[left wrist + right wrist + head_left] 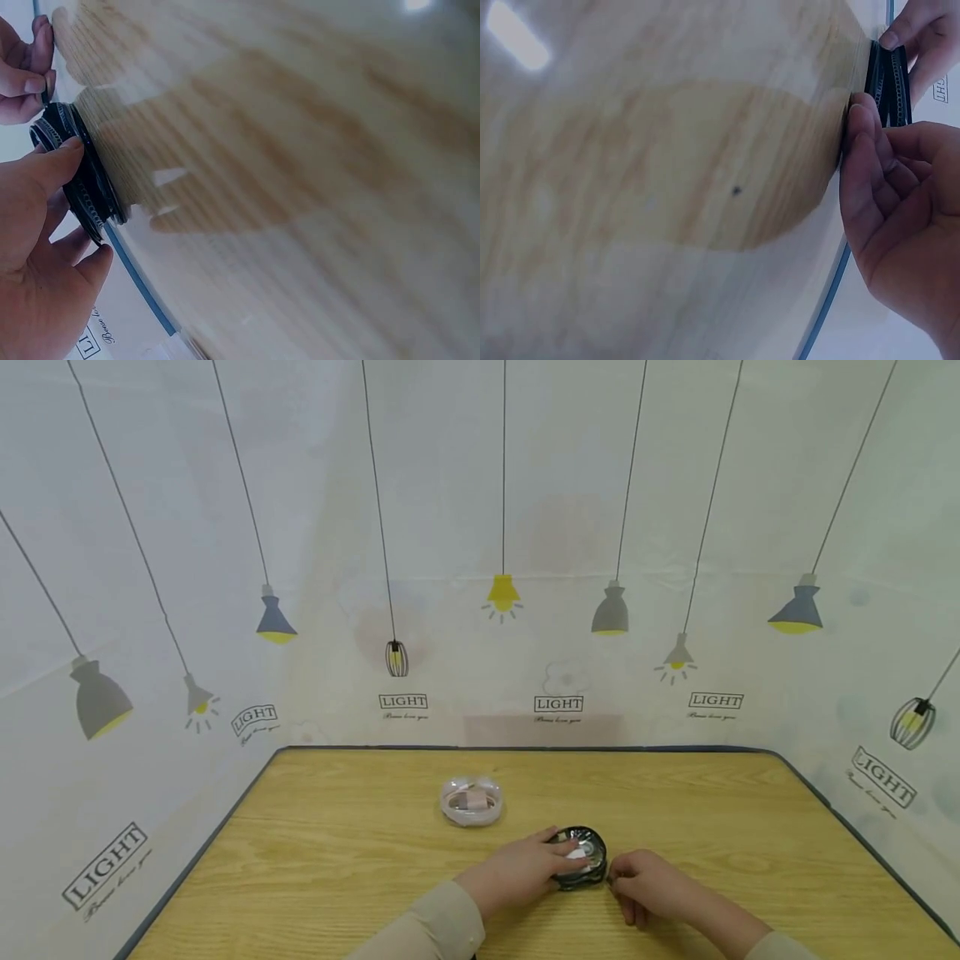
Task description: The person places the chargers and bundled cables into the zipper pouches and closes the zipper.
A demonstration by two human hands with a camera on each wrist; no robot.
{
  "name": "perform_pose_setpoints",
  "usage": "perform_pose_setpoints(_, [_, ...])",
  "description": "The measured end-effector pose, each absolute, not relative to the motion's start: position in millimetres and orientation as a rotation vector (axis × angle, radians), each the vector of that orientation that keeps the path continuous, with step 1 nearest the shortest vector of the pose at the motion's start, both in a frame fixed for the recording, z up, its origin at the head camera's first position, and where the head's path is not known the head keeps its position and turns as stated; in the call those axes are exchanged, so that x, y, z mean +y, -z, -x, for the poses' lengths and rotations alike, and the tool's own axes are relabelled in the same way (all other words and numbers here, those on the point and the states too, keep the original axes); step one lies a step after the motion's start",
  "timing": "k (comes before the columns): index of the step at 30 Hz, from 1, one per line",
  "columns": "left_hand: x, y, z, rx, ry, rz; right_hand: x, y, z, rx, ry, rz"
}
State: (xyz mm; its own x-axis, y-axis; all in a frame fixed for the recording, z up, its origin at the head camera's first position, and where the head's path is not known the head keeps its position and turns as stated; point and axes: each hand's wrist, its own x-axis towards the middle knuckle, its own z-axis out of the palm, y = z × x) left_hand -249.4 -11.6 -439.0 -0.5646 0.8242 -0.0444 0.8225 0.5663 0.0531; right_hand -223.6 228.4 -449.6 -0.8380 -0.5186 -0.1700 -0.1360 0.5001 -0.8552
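A small round black zip case (592, 846) with a clear, shiny top sits on the wooden table. My left hand (517, 870) holds it from the left, fingers spread over the top. In the left wrist view the thumb presses the near side of the case (94, 176), and zipper teeth show along its edge. At the right end of the case, my right hand (652, 887) pinches a small dark zipper pull (45, 96) between thumb and fingers. The right wrist view has those fingertips right beside the case (897, 82), mostly covering the pull.
Behind the left hand lies a clear round plastic case (471, 814) containing a coiled cable with a pinkish band. The wooden table (337, 852) has a dark blue edge. White sheeting (465, 510) printed with hanging lamps encloses its back and sides.
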Motion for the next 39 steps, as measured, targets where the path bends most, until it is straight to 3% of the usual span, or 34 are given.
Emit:
perform_pose_setpoints(30, [-9, 435, 245, 2.702, -0.089, -1.405, 209, 449, 216, 2.401, 1.120, 0.636])
perform_pose_setpoints(39, [-6, 430, 253, 2.655, 0.084, -1.381, 212, 448, 217, 2.394, 1.190, 0.576])
